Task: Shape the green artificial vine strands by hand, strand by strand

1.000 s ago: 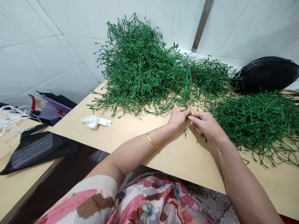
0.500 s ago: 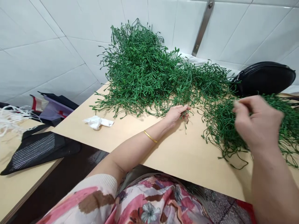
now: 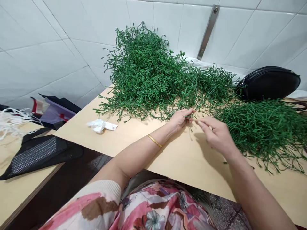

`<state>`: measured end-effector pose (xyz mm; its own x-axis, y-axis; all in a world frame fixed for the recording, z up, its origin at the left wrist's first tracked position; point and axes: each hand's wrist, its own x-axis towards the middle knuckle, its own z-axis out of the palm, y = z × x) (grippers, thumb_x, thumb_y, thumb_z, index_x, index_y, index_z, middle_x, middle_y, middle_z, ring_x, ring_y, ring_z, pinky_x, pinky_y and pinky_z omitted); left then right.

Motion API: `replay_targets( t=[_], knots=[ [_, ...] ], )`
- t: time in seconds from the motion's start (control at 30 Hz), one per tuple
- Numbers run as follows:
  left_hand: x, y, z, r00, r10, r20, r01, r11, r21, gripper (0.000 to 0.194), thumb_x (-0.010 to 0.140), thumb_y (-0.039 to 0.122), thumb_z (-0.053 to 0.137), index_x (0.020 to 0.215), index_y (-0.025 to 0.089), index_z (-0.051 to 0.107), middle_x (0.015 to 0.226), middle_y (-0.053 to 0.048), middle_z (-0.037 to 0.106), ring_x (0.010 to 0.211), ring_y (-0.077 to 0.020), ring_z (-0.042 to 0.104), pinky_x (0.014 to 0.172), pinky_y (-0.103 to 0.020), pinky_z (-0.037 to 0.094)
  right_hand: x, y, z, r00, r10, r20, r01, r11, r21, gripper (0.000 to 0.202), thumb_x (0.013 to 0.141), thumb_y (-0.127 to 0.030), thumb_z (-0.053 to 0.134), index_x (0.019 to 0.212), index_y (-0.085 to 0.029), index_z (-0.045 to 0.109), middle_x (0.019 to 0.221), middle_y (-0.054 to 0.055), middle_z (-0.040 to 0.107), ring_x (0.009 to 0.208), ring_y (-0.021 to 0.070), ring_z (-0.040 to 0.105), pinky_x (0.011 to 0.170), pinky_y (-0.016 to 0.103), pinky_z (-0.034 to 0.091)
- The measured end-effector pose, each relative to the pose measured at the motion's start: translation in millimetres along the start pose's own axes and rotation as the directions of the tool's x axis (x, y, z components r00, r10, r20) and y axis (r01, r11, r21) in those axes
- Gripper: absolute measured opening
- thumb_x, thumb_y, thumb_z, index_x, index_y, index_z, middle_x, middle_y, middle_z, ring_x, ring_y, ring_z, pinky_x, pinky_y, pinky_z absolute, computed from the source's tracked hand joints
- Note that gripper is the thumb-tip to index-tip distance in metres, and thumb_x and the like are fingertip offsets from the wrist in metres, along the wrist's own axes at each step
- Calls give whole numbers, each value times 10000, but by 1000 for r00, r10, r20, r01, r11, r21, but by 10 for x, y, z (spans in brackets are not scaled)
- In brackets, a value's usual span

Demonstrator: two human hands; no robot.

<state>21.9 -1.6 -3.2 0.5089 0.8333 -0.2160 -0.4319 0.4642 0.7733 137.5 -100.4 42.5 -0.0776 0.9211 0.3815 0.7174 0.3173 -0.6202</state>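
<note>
My left hand (image 3: 180, 118), with a gold bangle on the wrist, rests at the table's middle, closed on a few thin green artificial plant stems (image 3: 191, 129) whose ends hang below the fingers. Just right of it, my right hand (image 3: 216, 132) is closed in a pinch, fingertips close to the stems. What the right fingers hold, if anything, is too small to make out. Behind my left hand rises a large tangled heap of green stems (image 3: 146, 70). A second, lower pile of green stems (image 3: 266, 127) lies beyond my right hand.
A crumpled white tissue (image 3: 99, 125) lies on the pale wooden table (image 3: 134, 140). At the back right stands a black bag (image 3: 271, 83) near the tiled wall. Another table on the left carries a black mesh item (image 3: 35, 155) and white strands (image 3: 16, 119).
My right hand has moved left from over the right pile to beside my left hand. The left hand stays in place, still holding the stems.
</note>
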Motion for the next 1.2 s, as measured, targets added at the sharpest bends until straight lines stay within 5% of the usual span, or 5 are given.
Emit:
replay_targets(
  t=[0.2,0.5,0.7,0.87,1.2],
  knots=[
    [14,-19,-7,999,16,31,-16,1000,-4,85,731,167,619,728,87,648,553,2,528,450,-39,428,455,-195,310,82,150,331,996,26,-85,-22,999,39,268,850,-206,410,973,-180,646,1005,96,633,951,207,568,837,356,431],
    [-15,-14,1,997,-21,72,20,1000,14,119,779,160,557,838,96,638,609,-17,558,491,-62,467,504,-205,369,129,376,374,990,-4,-142,2,1000,-14,234,831,-213,431,957,-171,623,1034,99,619,978,207,559,851,369,444],
    [1,-52,-5,995,1,98,-6,999,44,161,724,96,589,876,91,644,713,-46,619,575,-76,535,579,-217,395,142,407,377,991,130,-37,-121,974,192,210,803,-244,495,999,-191,550,978,65,639,848,172,604,758,330,481],
    [-9,-30,-4,996,3,89,-10,997,81,232,669,19,546,873,94,628,690,-36,609,569,-78,545,565,-216,401,147,452,375,997,60,-51,-56,995,83,197,806,-220,477,980,-200,567,1093,76,606,960,194,571,819,356,455],
    [-21,-14,0,996,18,92,-25,997,77,338,562,-12,489,864,91,600,650,-15,585,538,-65,515,527,-196,398,189,465,359,988,153,-32,-145,972,184,133,758,-235,539,884,-195,556,873,43,631,776,160,590,717,317,485]
  ],
)
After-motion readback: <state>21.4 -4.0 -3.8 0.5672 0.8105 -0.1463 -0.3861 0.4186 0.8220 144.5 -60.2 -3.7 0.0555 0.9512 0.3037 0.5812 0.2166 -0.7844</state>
